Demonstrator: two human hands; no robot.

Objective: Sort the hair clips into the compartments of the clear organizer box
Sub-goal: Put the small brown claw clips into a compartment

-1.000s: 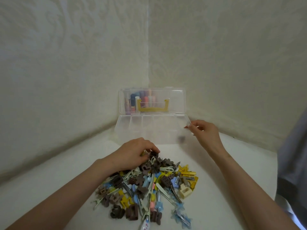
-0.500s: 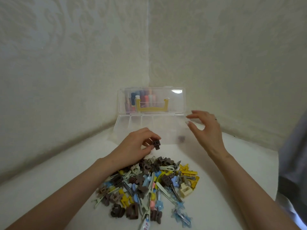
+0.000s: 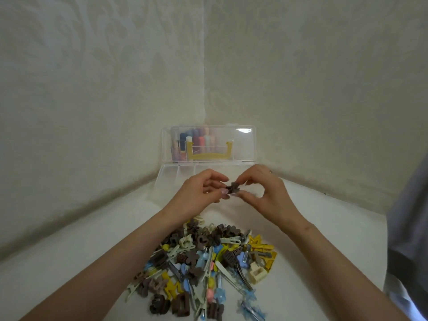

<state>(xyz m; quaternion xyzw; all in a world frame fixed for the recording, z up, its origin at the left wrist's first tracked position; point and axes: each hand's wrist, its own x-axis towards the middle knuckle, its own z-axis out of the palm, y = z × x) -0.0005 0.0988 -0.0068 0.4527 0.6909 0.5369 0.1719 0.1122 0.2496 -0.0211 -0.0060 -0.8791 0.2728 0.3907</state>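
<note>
Brown clip [image 3: 232, 187] near open organizer [image 3: 244, 147]

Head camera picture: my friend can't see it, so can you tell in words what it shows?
A left hand and a right hand pinch one small brown hair clip between them above a white table. Behind them a clear organizer box lies open against the wall corner; nearer lies a pile of brown, yellow, blue and cream clips.

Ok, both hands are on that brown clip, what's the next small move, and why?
Probably release with the left hand and let the right hand lower the brown clip into a compartment of the box. Both hands pinch the clip just above the open box, and the pile lies unsorted nearer the person.
</note>
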